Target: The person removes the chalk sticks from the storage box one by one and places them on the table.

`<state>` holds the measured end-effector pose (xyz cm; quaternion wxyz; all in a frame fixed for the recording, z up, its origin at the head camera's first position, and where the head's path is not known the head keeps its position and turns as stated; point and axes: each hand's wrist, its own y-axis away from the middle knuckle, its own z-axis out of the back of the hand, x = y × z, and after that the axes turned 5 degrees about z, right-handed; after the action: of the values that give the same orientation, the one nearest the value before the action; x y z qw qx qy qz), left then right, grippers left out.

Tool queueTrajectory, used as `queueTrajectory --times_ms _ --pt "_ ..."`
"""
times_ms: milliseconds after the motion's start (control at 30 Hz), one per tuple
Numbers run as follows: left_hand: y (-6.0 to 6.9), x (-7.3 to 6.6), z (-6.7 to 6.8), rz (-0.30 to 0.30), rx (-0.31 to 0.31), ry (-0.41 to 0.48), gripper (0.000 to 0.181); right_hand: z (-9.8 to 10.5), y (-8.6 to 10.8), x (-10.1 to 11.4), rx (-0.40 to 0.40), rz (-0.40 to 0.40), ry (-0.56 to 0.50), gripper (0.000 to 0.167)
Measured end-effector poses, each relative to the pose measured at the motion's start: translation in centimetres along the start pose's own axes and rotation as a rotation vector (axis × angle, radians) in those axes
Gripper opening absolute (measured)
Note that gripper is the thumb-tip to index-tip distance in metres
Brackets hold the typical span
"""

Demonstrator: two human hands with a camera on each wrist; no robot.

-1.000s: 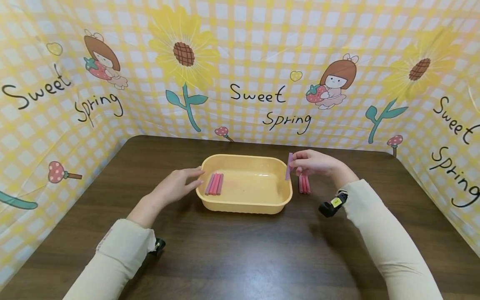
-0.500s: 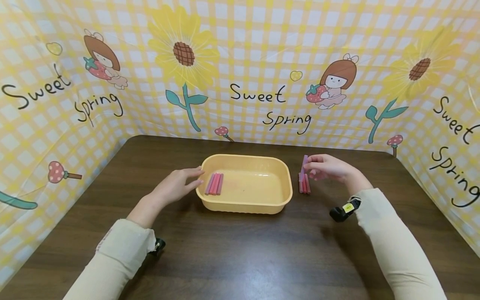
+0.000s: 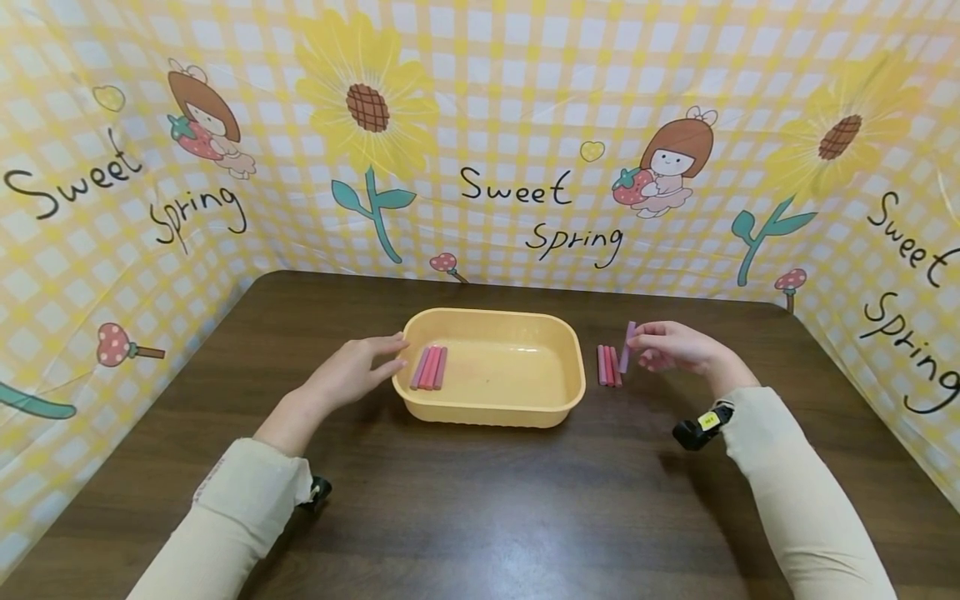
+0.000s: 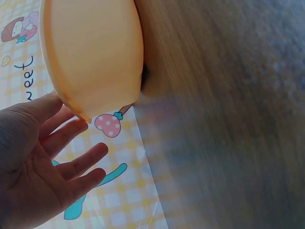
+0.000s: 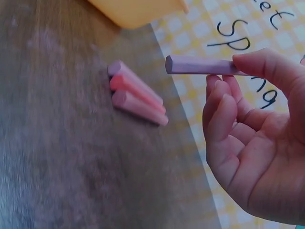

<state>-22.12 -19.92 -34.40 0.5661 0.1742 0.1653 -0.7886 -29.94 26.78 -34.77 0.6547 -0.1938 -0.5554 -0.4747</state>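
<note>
My right hand (image 3: 675,346) pinches a purple stick (image 3: 627,348) between thumb and fingers, just right of a side-by-side group of pink and purple sticks (image 3: 610,367) on the table. In the right wrist view the held stick (image 5: 198,65) points left from the fingers, apart from the grouped sticks (image 5: 140,93). My left hand (image 3: 348,375) touches the left end of a yellow tray (image 3: 491,415) with fairly straight fingers; the left wrist view shows thumb and forefinger against the tray (image 4: 95,52) at its rim. Several pink and purple sticks (image 3: 429,368) lie inside the tray's left end.
The dark wooden table (image 3: 465,500) extends around the tray. A yellow checked cloth (image 3: 510,100) with printed flowers and figures stands behind the table and along both sides. Black wrist devices are strapped at both sleeves.
My right hand has moved right and slightly nearer with the purple stick, from the tray's right rim past the grouped sticks to their right side. The left hand and tray have stayed still.
</note>
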Motion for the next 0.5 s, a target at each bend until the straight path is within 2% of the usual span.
queueTrajectory --times_ms 200,500 --pt "0.0 0.0 -0.1 -0.001 -0.001 -0.001 0.041 0.5 0.1 -1.1 0.007 -0.02 0.017 0.018" --pt "0.0 0.0 0.0 -0.001 -0.002 -0.002 0.041 0.4 -0.1 -1.9 -0.002 -0.055 0.067 0.019"
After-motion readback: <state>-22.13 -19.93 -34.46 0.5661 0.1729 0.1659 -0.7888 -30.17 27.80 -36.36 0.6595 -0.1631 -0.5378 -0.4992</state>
